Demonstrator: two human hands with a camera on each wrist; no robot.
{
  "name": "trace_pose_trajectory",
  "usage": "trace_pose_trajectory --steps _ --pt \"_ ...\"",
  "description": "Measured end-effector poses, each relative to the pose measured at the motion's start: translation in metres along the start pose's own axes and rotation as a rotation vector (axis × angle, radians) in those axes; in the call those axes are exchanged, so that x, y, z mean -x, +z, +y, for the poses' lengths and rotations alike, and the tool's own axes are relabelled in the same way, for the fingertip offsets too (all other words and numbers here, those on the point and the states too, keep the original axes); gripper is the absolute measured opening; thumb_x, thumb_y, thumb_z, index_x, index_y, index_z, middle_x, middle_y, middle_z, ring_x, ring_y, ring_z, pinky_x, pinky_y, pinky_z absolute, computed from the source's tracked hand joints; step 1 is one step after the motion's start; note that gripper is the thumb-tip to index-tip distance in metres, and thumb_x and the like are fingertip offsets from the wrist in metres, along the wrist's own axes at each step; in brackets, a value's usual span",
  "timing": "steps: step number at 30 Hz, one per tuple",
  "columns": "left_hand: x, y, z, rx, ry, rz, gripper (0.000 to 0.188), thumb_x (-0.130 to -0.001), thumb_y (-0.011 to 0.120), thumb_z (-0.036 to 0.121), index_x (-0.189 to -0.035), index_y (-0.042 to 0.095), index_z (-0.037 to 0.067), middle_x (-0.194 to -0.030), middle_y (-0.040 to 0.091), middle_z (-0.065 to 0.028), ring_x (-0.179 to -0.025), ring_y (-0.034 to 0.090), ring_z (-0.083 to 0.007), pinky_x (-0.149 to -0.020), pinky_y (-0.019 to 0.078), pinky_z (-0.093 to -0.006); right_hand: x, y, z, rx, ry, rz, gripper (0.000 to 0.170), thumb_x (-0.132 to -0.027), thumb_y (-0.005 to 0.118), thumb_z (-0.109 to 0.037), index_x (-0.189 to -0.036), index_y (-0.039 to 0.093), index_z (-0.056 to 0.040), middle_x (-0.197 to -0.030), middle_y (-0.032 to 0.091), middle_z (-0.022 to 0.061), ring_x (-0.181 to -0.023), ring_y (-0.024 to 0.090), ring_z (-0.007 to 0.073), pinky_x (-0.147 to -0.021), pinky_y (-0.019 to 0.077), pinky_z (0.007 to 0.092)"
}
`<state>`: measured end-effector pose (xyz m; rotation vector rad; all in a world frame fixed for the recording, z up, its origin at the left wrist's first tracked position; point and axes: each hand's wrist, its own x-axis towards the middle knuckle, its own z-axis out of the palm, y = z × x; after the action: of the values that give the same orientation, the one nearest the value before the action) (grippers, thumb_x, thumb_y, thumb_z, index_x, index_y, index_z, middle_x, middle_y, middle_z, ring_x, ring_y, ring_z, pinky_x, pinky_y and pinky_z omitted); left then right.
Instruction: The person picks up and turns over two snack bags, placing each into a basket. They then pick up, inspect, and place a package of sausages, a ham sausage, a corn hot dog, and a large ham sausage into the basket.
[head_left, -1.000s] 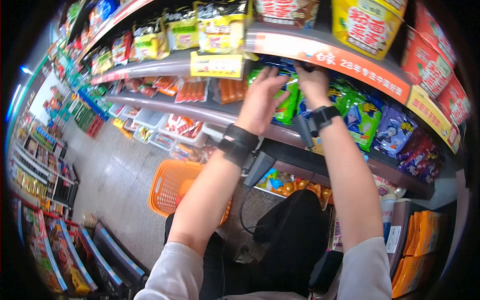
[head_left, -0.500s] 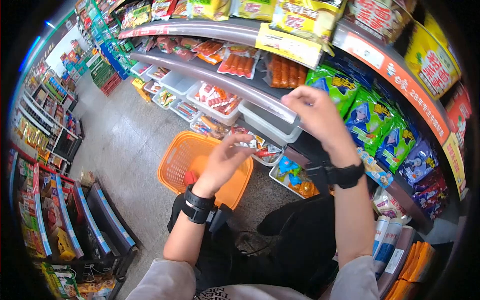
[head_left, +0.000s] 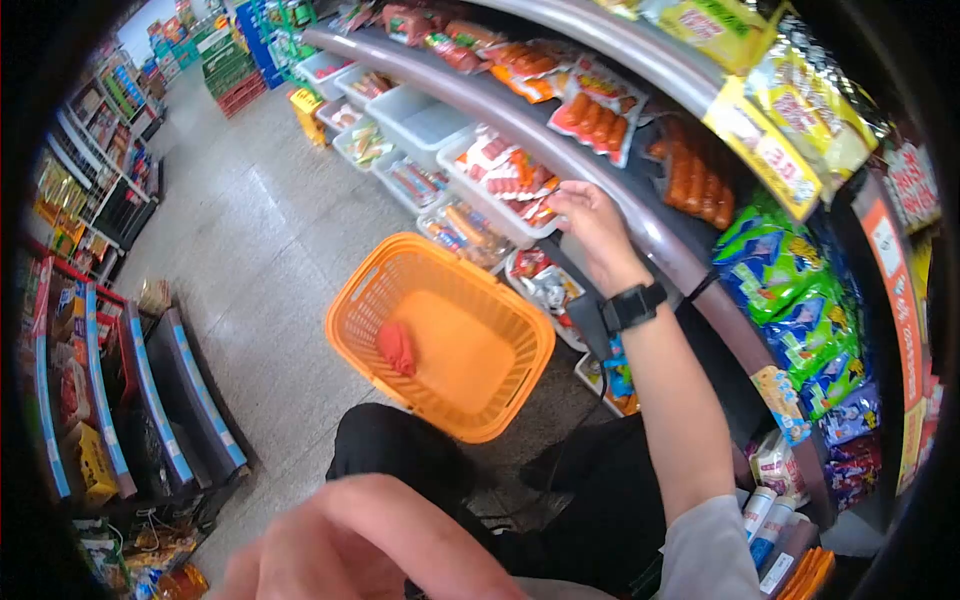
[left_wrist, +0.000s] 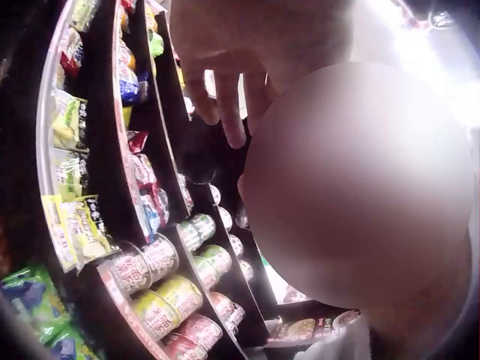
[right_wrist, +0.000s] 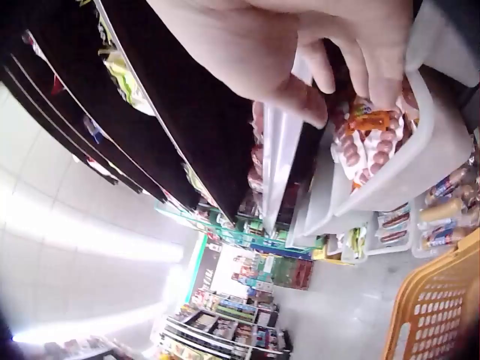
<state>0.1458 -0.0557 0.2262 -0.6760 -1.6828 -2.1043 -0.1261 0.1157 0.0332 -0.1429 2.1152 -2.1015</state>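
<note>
My right hand point(head_left: 598, 235) is over a white plastic tub point(head_left: 482, 200) of small sausage packets point(head_left: 495, 165), beneath the lower shelf edge. In the right wrist view its fingers reach down inside the tub, fingertips at an orange-labelled packet point(right_wrist: 369, 120); thumb and fingers stand apart. My left hand point(head_left: 330, 545) is blurred and raised close to the head camera. The left wrist view shows that hand point(left_wrist: 255, 45) with loosely bent fingers and nothing held, beside a blurred round area.
An orange basket point(head_left: 345, 300) with a red item point(head_left: 397, 348) inside stands on the floor before my knees. Sausage packs point(head_left: 600, 112) and green bags point(head_left: 785, 290) line the shelf. More tubs point(head_left: 420, 125) sit to the left; a low rack point(head_left: 180, 400) stands across the aisle.
Both hands have left the green bags on the shelf. My right hand has moved left and down to the sausage tub; my left hand has come up towards the head. The view has turned left.
</note>
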Motion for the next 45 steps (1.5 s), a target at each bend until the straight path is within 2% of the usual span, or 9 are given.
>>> trace_pose_trajectory --steps 1,6,14,19,27,35,38,40,45 --pt "0.003 -0.023 -0.019 0.044 0.182 -0.204 0.029 -0.087 0.063 0.018 -0.109 0.06 0.036 -0.106 0.057 0.0182 -0.09 0.055 -0.0071 -0.089 0.0338 -0.0332 -0.007 0.008 0.006 0.047 0.052 0.032 0.039 -0.08 0.066 -0.007 -0.115 0.053 0.0027 -0.109 0.06 0.0126 -0.103 0.057 0.0183 -0.087 0.0461 0.0289" --pt "0.005 -0.013 -0.09 0.113 0.482 0.371 0.014 -0.083 0.061 0.001 -0.079 0.056 0.013 -0.082 0.054 -0.0027 -0.063 0.052 -0.0128 -0.063 0.0398 -0.0266 -0.029 0.034 0.023 0.397 -0.418 0.072 0.034 -0.079 0.064 -0.005 -0.112 0.055 -0.0031 -0.101 0.062 0.016 -0.082 0.064 0.022 -0.077 0.0512 0.0353" --pt "-0.001 -0.075 -0.236 -0.531 -0.024 0.258 0.016 -0.086 0.055 -0.006 -0.098 0.064 0.001 -0.091 0.059 -0.0075 -0.087 0.06 -0.0176 -0.076 0.0484 -0.0277 -0.083 0.002 -0.044 0.551 -0.375 0.538 0.055 -0.075 0.073 -0.017 -0.121 0.049 0.0001 -0.121 0.047 0.0181 -0.113 0.05 0.026 -0.098 0.0396 0.0358" --pt "0.011 -0.085 -0.242 -0.709 -0.211 0.069 0.018 -0.083 0.059 -0.003 -0.098 0.065 0.003 -0.094 0.06 -0.0116 -0.087 0.061 -0.0241 -0.079 0.0489 -0.0305 -0.107 0.007 -0.052 0.864 -0.1 0.436 0.104 -0.066 0.078 -0.047 -0.145 0.024 -0.0056 -0.142 0.022 0.0375 -0.133 0.027 0.0481 -0.11 0.0244 0.0502" --pt "0.024 -0.075 -0.228 -0.827 -0.223 -0.13 0.02 -0.081 0.061 0.005 -0.101 0.063 0.004 -0.097 0.06 -0.0139 -0.094 0.06 -0.0335 -0.081 0.0489 -0.0389 -0.099 0.009 -0.051 1.163 -0.142 0.386 0.083 -0.072 0.07 -0.051 -0.142 0.036 -0.0225 -0.146 0.034 0.0184 -0.13 0.036 0.0457 -0.104 0.0272 0.0597" --pt "0.004 -0.052 -0.233 -0.699 -0.025 0.144 0.023 -0.081 0.061 0.001 -0.104 0.063 0.003 -0.099 0.062 -0.0132 -0.092 0.062 -0.029 -0.081 0.05 -0.0351 -0.034 0.005 -0.06 0.737 -0.884 0.292 0.035 -0.088 0.051 -0.007 -0.122 0.053 0.0008 -0.119 0.056 0.019 -0.11 0.056 0.0321 -0.093 0.0434 0.0382" --pt "-0.005 -0.04 -0.243 -0.499 -0.186 0.333 0.028 -0.088 0.06 0.007 -0.115 0.058 0.0 -0.104 0.063 -0.0102 -0.098 0.061 -0.0166 -0.084 0.0488 -0.0287 0.012 0.018 -0.057 0.495 -0.753 0.283 0.034 -0.093 0.049 -0.008 -0.125 0.05 0.0014 -0.12 0.057 0.0164 -0.111 0.056 0.026 -0.094 0.0439 0.0371" --pt "-0.01 -0.029 -0.249 -0.181 -0.251 0.393 0.032 -0.089 0.061 0.009 -0.119 0.055 -0.001 -0.108 0.062 -0.0112 -0.102 0.06 -0.0177 -0.087 0.0479 -0.03 0.039 0.03 -0.055 -0.317 -0.415 0.067 0.035 -0.097 0.046 -0.009 -0.131 0.045 0.0004 -0.123 0.055 0.0125 -0.113 0.055 0.0196 -0.096 0.0443 0.0357" --pt "-0.021 -0.028 -0.245 0.368 -0.206 0.398 0.046 -0.09 0.063 0.007 -0.13 0.044 -0.006 -0.124 0.056 -0.0113 -0.112 0.054 -0.0163 -0.095 0.0434 -0.03 0.103 0.028 -0.044 -0.532 -0.217 -0.036 0.042 -0.096 0.051 -0.011 -0.134 0.038 0.0023 -0.126 0.052 0.0112 -0.116 0.052 0.0183 -0.099 0.0429 0.0354"
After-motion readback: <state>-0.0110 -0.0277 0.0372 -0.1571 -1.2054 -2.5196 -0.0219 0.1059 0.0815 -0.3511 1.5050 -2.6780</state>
